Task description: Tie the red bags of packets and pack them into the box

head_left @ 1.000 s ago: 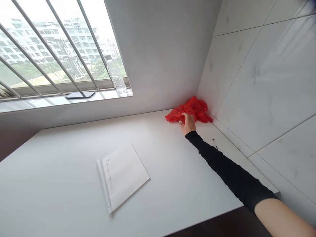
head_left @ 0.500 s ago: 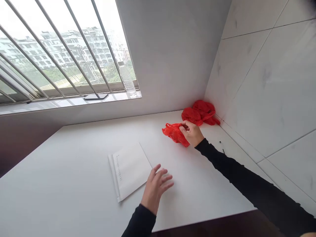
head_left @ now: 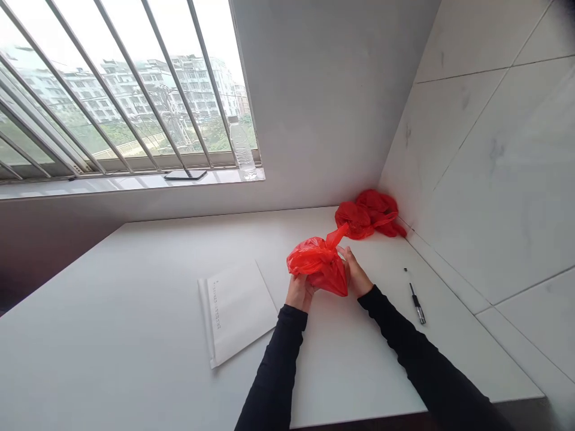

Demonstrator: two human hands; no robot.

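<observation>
A red plastic bag [head_left: 317, 263], puffed out and with a twisted end sticking up, is held between both hands above the white table. My left hand [head_left: 300, 293] grips it from below on the left, its fingers hidden behind the plastic. On the right side, my right hand [head_left: 356, 274] holds the bag with thumb and fingers against it, partly covered by it. Whatever the bag contains cannot be made out. Left of my left hand lies a white booklet or padded envelope [head_left: 242, 311] with small print along one edge.
More crumpled red plastic bags [head_left: 377, 209] lie in the far right corner against the tiled wall [head_left: 503, 197]. A black pen [head_left: 417, 304] and its small cap [head_left: 405, 269] rest at the right. On the windowsill are a phone [head_left: 185, 175] and a clear bottle [head_left: 242, 152].
My left hand has moved up and right from over the table to grip the bag. The bag now looks fuller, and my right hand has shifted to its right side.
</observation>
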